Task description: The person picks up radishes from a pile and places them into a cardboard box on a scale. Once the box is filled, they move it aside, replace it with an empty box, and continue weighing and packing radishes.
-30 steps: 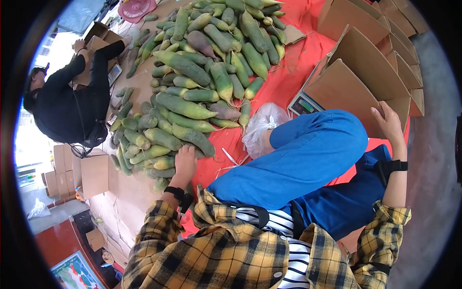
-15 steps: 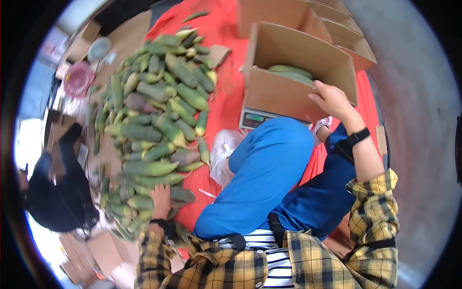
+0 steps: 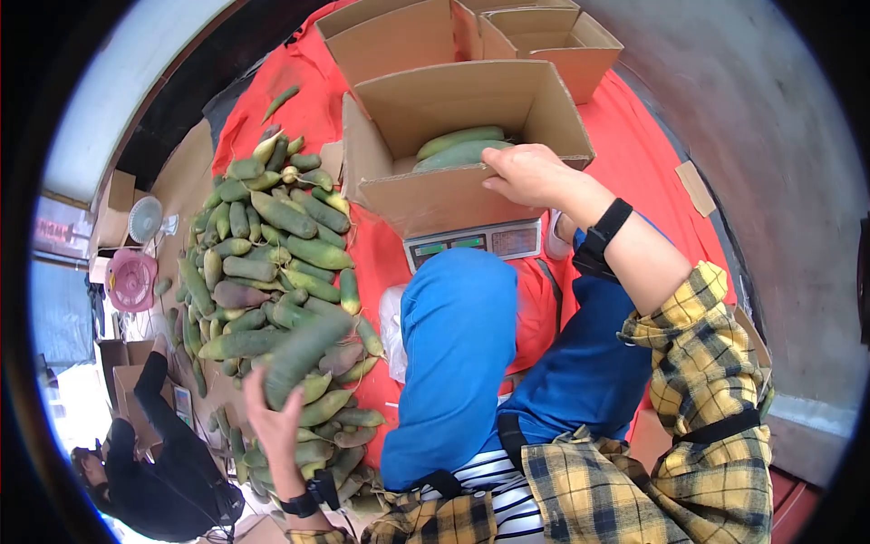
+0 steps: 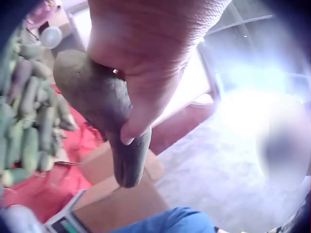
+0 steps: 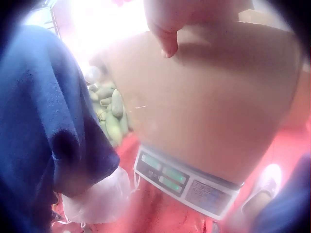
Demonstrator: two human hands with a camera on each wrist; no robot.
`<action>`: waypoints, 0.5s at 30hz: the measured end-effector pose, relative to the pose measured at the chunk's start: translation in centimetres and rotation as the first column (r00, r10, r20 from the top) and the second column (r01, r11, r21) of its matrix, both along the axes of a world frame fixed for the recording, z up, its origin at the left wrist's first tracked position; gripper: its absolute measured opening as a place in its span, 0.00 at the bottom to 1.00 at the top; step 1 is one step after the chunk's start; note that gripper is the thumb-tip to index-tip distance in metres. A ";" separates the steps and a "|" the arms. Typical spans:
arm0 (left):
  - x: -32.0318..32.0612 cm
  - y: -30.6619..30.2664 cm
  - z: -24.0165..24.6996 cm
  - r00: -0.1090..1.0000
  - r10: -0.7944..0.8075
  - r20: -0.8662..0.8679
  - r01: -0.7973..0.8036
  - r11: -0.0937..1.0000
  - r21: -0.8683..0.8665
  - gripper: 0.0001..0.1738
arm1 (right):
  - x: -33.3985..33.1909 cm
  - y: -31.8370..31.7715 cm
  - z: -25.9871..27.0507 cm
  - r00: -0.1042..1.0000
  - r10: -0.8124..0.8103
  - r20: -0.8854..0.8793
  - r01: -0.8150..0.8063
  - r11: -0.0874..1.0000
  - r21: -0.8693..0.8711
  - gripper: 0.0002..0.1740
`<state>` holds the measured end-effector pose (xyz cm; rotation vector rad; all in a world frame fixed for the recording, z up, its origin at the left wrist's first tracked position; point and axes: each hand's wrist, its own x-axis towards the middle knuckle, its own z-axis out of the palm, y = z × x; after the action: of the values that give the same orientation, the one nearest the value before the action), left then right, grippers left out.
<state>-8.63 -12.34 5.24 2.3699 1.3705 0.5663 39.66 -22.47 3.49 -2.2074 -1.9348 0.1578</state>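
Note:
My left hand [image 3: 274, 422] grips a large green radish [image 3: 304, 358], raised over the pile of radishes [image 3: 263, 218]; motion blurs it in the head view. In the left wrist view the thumb lies along this radish [image 4: 92, 87], whose narrower end points down. My right hand [image 3: 530, 172] holds the near rim of an open cardboard box [image 3: 435, 204], its thumb on the outer face in the right wrist view. Inside the box lie a couple of green radishes [image 3: 458, 152]. Under the box is a digital scale [image 3: 471, 243] with lit green displays.
More open cardboard boxes [image 3: 390, 41] stand behind this one on a red sheet [image 3: 652, 136]. A white plastic bag [image 3: 391, 331] lies by my bent knee. At left are a pink basket [image 3: 131, 279], a fan [image 3: 145, 219] and another person [image 3: 163, 476] in dark clothes.
My left hand has lifted a radish off the pile. The head view has swung toward the boxes, showing the radishes inside. My right hand stays at the box's rim.

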 end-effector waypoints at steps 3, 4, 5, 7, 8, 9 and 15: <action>6.3 3.0 4.5 0.965 -0.096 0.243 0.053 0.982 0.181 0.35 | -0.3 0.2 0.0 0.999 -0.035 0.002 0.035 0.998 -0.048 0.14; 9.5 3.5 6.1 0.942 -0.159 0.296 0.103 0.975 0.197 0.35 | -0.2 0.2 -0.4 1.000 -0.027 -0.001 0.027 0.999 -0.031 0.13; 12.8 3.7 7.3 0.925 -0.198 0.323 0.130 0.967 0.221 0.34 | -0.2 0.2 -0.7 0.999 -0.041 0.002 0.041 0.999 -0.031 0.13; 19.3 4.1 8.9 0.895 -0.331 0.300 0.247 0.926 0.284 0.33 | -0.2 0.3 -1.0 0.999 -0.030 -0.018 0.030 1.000 -0.009 0.13; 22.5 4.3 9.0 0.872 -0.413 0.264 0.319 0.887 0.334 0.32 | -0.3 0.3 -0.8 0.999 -0.040 -0.021 0.039 0.999 -0.028 0.13; 25.5 4.9 8.5 0.834 -0.495 0.244 0.378 0.835 0.400 0.32 | -0.3 0.3 -0.8 0.999 -0.045 -0.017 0.044 0.999 -0.028 0.13; 37.2 8.0 2.3 0.726 -0.687 -0.033 0.639 0.657 0.400 0.28 | -0.5 0.5 -0.4 0.998 -0.030 -0.056 0.028 0.999 -0.030 0.12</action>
<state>28.58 -4.37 7.55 2.8353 0.2497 0.7810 39.13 -22.00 3.09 -2.2237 -1.8817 0.2426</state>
